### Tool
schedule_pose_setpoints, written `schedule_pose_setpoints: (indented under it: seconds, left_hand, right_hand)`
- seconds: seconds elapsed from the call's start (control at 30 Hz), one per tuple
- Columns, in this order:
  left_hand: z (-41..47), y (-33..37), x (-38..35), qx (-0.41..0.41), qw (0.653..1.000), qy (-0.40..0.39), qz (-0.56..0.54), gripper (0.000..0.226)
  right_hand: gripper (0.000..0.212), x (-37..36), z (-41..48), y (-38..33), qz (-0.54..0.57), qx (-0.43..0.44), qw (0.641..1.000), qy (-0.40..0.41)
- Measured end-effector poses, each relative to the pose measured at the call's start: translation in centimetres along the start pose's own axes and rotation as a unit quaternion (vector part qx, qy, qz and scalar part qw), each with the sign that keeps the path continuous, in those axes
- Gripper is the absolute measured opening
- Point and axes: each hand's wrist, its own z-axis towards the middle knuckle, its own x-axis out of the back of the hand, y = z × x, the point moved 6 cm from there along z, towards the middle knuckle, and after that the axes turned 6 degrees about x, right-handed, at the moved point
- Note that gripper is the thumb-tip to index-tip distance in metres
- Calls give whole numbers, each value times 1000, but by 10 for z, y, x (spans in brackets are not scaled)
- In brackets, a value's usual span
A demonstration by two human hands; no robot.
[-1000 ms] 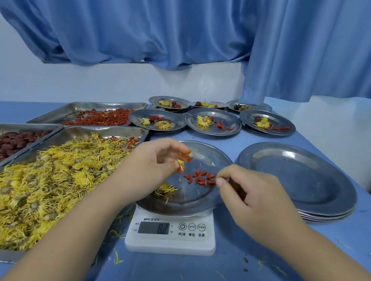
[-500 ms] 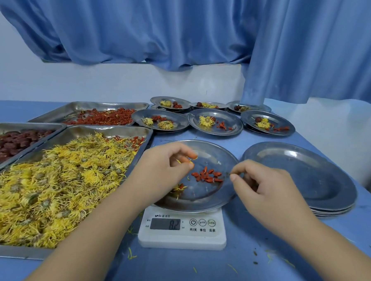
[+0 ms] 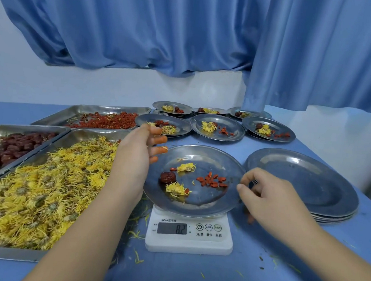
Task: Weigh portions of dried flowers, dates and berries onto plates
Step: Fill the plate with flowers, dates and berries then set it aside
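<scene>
A steel plate [image 3: 198, 203] sits on a white scale [image 3: 189, 243] whose display reads 8.2. On the plate lie one dark date [image 3: 168, 177], two yellow dried flowers [image 3: 186, 167] and a small heap of red berries [image 3: 212, 181]. My left hand [image 3: 134, 159] hovers at the plate's left rim with its fingers spread and nothing in them. My right hand [image 3: 271, 200] is at the plate's right rim, with the thumb on the edge and the fingers curled beneath it.
Three steel trays stand on the left: yellow flowers [image 3: 38, 186], dates [image 3: 14, 144] and red berries [image 3: 104, 121]. Several filled plates [image 3: 218, 127] line the back. A stack of bare plates [image 3: 302, 183] lies to the right. Loose petals dot the blue tabletop [image 3: 194, 274].
My left hand has drawn back from over the plate to its left rim and spread its fingers, uncovering the date and flowers. My right hand stays at the right rim.
</scene>
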Motion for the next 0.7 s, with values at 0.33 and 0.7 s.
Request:
schedule_pose_setpoints:
  seconds: [0.33,0.7]
  left_hand:
    - [9,-11,20,62,995,31,-70,35]
    - [6,-10,22,29,982,39,-180,26]
  right_hand:
    - [5,-11,0,6,337,-111,935,-5]
    - [10,9,24,14,459,-111,879,67]
